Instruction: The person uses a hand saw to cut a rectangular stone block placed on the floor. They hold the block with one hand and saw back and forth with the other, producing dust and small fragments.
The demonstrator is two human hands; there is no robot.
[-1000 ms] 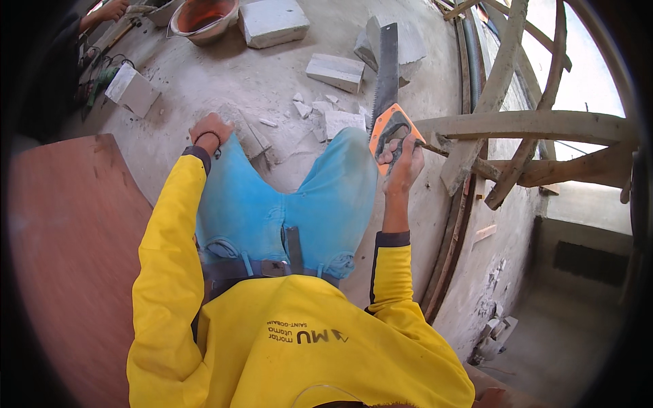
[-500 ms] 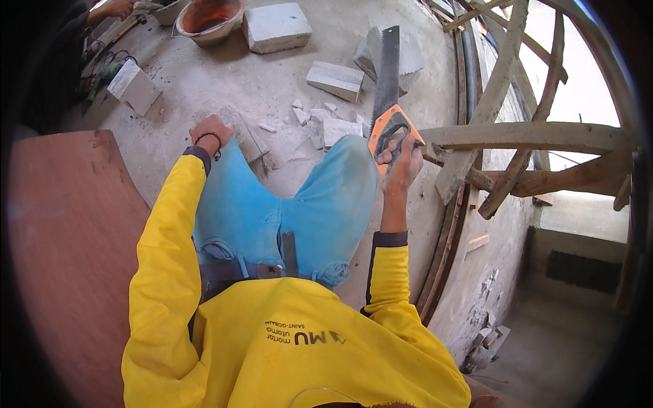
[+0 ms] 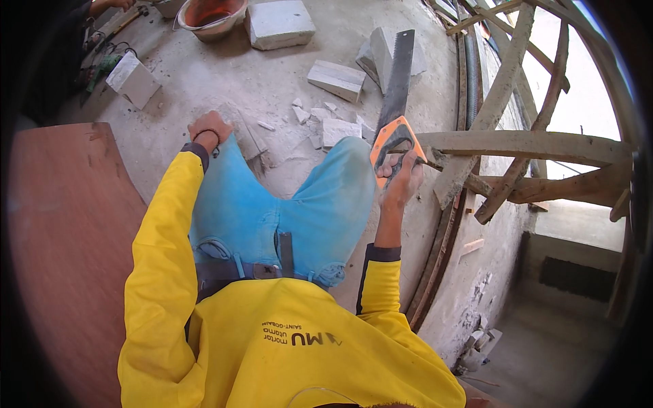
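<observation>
My right hand [image 3: 403, 178] grips the orange and black handle of a hand saw [image 3: 398, 76]. The saw's long dark blade points away from me, held beside my right knee, over the floor and in front of a pale block. My left hand [image 3: 211, 125] rests at my left knee with its fingers curled into a fist; nothing shows in it. Just right of that hand lies a pale grey block [image 3: 248, 138], partly hidden by my leg. Broken chunks and a small block [image 3: 340, 131] lie between my knees and the saw.
Pale blocks [image 3: 336, 80] lie ahead, with a larger one [image 3: 279, 24] beside a bucket [image 3: 212, 17]. A reddish board [image 3: 71, 224] lies at left. Crossed timbers [image 3: 524, 144] stand at right, beside a drop to a lower level. Another person's hand shows at the far left.
The saw has tilted a little to the right and its blade face shows broader. My right hand has shifted slightly right and down. My left hand stays at the knee.
</observation>
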